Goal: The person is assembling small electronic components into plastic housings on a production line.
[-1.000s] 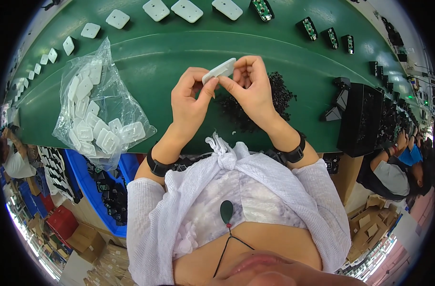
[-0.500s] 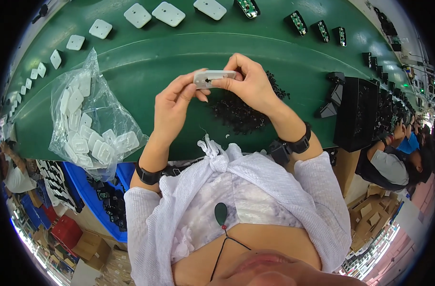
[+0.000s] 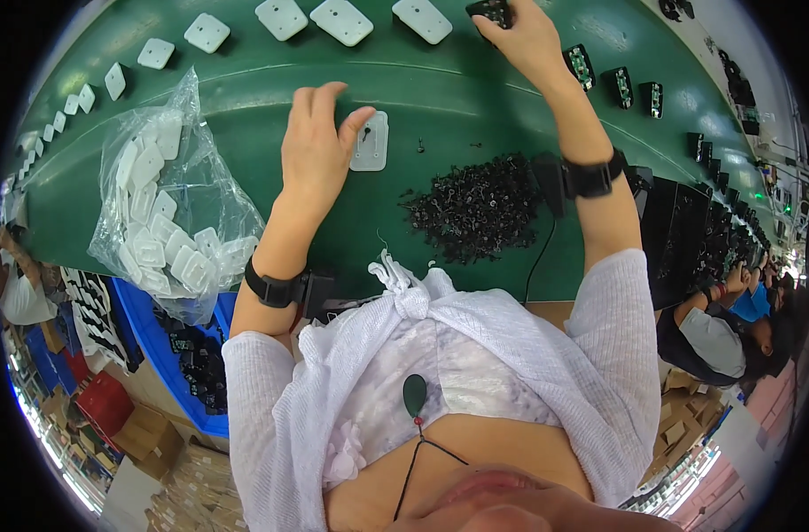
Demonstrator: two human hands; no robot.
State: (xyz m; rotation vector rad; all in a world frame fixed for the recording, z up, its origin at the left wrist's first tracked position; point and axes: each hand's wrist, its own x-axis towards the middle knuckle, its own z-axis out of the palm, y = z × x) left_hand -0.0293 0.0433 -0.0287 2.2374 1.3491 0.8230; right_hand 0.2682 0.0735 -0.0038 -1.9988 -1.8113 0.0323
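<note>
A white plastic cover (image 3: 375, 152) lies on the green table, its inner side up, with a small dark part on it. My left hand (image 3: 320, 133) is beside the cover's left edge, fingers apart; the thumb reaches over its upper corner. At the far side of the table my right hand (image 3: 530, 43) grips a black housing with a circuit board (image 3: 490, 12) between thumb and fingers. In front of me spreads a heap of small black parts (image 3: 480, 208). A loose small black part (image 3: 420, 145) lies between the cover and the heap.
A clear plastic bag (image 3: 178, 213) of white covers lies at the left. White covers (image 3: 342, 22) form a row along the far side, continued rightward by black housings with boards (image 3: 617, 87). A blue bin (image 3: 160, 355) stands below the table's left edge. Other people (image 3: 719, 328) sit at right.
The white cover has gone from both hands onto the table. My right hand has moved far and right onto a black housing. My left hand has opened.
</note>
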